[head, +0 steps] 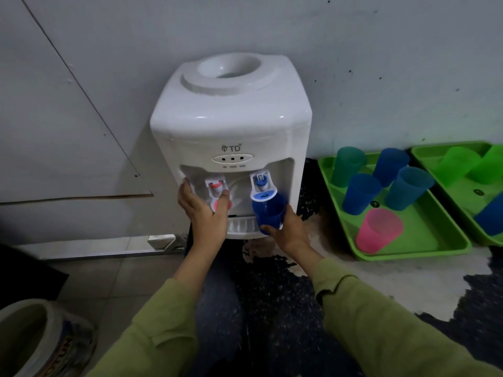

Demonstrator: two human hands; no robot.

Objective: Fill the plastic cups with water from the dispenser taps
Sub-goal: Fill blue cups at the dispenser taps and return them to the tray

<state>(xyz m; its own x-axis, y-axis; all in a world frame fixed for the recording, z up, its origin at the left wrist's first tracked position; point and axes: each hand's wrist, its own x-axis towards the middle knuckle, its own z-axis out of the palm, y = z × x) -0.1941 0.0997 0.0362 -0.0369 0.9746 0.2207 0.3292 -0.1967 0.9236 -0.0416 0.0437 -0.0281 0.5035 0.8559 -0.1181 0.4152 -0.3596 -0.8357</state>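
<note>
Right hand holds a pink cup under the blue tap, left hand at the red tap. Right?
No. The head view shows the right hand holding a blue cup, not a pink one, under the blue tap; the left hand is at the red tap.

Dispenser [231,126] centre, back against wall [381,50]. In its front recess: left tap [216,190], right tap [261,183], drip tray [241,225] below both. Cup [268,214] directly under right tap, above drip tray, held in right hand [288,229]. Left hand [205,210] against left tap. Right of dispenser: first tray [408,254], five cups [362,193] standing in it; second tray [449,145] just beside, further right, more cups [457,164] in it. Tub [40,341] near-left, well apart.
</note>
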